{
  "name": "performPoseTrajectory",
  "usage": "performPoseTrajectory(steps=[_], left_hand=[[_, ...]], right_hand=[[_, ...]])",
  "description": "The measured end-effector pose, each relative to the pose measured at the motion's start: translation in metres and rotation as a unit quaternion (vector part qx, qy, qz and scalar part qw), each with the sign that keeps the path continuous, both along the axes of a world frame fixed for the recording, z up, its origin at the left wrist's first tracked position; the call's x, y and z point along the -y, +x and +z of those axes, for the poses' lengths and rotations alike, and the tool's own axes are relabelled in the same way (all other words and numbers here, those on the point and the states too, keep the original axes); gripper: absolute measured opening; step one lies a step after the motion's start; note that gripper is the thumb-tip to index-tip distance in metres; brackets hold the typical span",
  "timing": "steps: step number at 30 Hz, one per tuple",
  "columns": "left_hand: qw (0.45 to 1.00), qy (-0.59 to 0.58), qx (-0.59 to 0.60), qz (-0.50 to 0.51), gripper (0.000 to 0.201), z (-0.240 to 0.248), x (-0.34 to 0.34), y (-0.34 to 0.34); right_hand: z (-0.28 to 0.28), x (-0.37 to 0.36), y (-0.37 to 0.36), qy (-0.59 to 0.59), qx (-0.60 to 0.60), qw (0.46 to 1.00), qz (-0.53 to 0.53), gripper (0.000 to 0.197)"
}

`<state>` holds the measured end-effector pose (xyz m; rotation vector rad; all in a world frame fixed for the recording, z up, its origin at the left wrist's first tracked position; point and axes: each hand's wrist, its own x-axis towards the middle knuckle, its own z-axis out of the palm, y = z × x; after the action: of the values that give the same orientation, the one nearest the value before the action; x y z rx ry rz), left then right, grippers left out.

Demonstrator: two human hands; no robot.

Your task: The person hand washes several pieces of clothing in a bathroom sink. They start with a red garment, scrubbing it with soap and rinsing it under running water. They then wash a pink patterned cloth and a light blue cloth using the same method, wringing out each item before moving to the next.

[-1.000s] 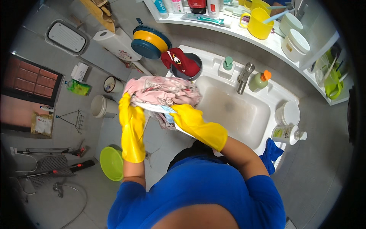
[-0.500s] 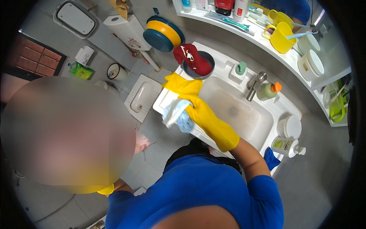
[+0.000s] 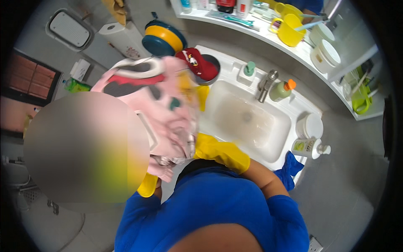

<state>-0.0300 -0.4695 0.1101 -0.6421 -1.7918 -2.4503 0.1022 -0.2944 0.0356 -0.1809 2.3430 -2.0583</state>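
A pink printed garment hangs spread out to the left of the sink, slightly blurred. My right hand, in a long yellow rubber glove, grips its edge beside the sink's front rim. Only the yellow cuff of my left hand shows below the garment; a large blurred patch hides its fingers. Behind the garment, part of a yellow item shows at the sink's left side. A dark red cloth lies over a grey basin at the sink's back left corner.
Around the sink stand a soap dispenser, a faucet, an orange-topped bottle, a white tub and a white pump bottle. A blue cloth hangs at the right corner. A shelf with toiletries runs above.
The pink garment has come up into view, covering the floor and the sink's left end. My right hand has moved nearer my body; the light blue and white cloth it held is out of sight.
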Motion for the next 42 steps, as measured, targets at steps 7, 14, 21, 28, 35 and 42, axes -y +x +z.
performPoseTrajectory(steps=[7,14,21,28,35,42], left_hand=[[0.989,-0.02,-0.106,-0.096,0.025,-0.012,-0.111,-0.009],[0.893,-0.083,0.055,-0.44,0.032,-0.069,-0.154,0.032],[0.888,-0.336,0.038,-0.311,0.043,-0.272,-0.139,0.02],[0.756,-0.406,-0.304,-0.413,0.044,-0.243,-0.181,0.072],[0.645,-0.547,-0.288,-0.448,0.034,-0.296,-0.23,0.054],[0.706,-0.256,0.24,-0.615,0.041,-0.16,-0.272,0.052]], right_hand=[[0.013,-0.109,0.083,-0.011,0.018,0.947,-0.321,0.082],[-0.08,-0.187,0.188,0.343,0.164,0.854,-0.355,0.074],[-0.122,-0.144,0.2,0.28,0.26,0.818,-0.43,0.046],[-0.115,-0.133,0.221,0.08,0.274,0.833,-0.474,0.035],[-0.129,-0.126,0.239,0.066,0.33,0.803,-0.491,0.049],[-0.101,-0.119,0.189,0.204,0.268,0.808,-0.483,0.063]])
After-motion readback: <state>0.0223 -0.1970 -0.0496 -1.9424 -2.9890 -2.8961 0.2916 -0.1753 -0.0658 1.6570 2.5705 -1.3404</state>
